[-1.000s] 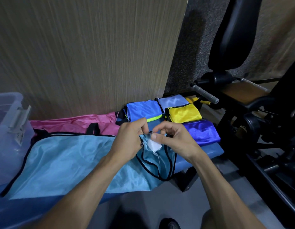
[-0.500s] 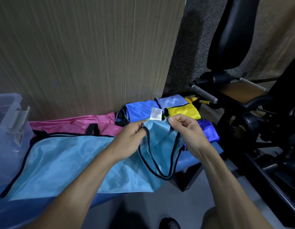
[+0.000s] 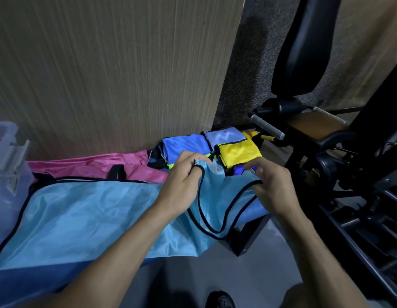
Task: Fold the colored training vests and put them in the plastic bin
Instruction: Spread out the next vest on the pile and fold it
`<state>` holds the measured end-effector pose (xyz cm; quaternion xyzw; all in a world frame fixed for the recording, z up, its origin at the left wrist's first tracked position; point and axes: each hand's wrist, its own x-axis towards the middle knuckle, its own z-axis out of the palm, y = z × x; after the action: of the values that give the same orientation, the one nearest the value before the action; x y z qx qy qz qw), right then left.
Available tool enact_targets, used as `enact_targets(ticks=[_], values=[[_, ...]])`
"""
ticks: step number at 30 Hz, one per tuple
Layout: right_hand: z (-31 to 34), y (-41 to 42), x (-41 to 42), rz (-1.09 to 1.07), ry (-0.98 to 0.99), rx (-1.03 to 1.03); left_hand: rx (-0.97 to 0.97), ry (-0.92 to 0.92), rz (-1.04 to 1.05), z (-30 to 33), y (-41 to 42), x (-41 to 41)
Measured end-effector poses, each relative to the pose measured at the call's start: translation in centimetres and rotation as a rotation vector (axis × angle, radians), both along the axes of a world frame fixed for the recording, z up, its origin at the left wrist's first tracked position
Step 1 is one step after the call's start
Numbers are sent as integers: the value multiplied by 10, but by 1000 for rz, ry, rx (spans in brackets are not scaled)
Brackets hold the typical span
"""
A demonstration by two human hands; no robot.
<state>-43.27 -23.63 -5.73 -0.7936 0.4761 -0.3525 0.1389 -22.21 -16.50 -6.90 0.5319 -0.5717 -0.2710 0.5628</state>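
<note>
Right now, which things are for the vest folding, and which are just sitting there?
For the job:
light blue vest, gripped by left hand and right hand
pink vest
folded blue vest
folded yellow vest
plastic bin

Just there:
black gym machine
wooden wall panel

Light-blue vest (image 3: 86, 210), black trim, spread flat. Pink vest (image 3: 93, 166) just behind it. Folded blue (image 3: 184, 146), pale-blue (image 3: 223, 135), yellow (image 3: 237, 152) vests beyond its neck end. Clear bin (image 3: 6, 174) left.
</note>
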Motion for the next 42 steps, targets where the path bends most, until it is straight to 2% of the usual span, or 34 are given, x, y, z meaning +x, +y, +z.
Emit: enact_targets(ticks=[4,9,12,16,21,23,27,29,35,39,42], values=[[-3,-2,10,-162,98,8,80,25,-107,-8,-8,-6],[-6,4,13,-53,10,94,114,20,-130,-10,-16,-10],[-5,9,15,7,-1,62,111,67,-163,-3,-22,-13],[-7,8,15,32,-28,-1,29,-50,-152,1,-28,-16],[-1,8,6,111,-161,122,-52,-105,-35,-3,-30,-14],[-2,5,1,80,-226,162,-88,-132,77,-4,-30,-14],[-4,0,-1,-115,-258,320,-110,51,434,6,-24,-7],[-3,3,4,-131,-309,393,-128,62,513,11,-21,-7],[-6,15,35,5,-435,511,-101,-199,289,2,-12,-42],[-4,21,42,131,-473,463,-94,-230,256,-2,-11,-49],[-3,22,40,133,-473,485,-120,-214,275,-2,-12,-48]])
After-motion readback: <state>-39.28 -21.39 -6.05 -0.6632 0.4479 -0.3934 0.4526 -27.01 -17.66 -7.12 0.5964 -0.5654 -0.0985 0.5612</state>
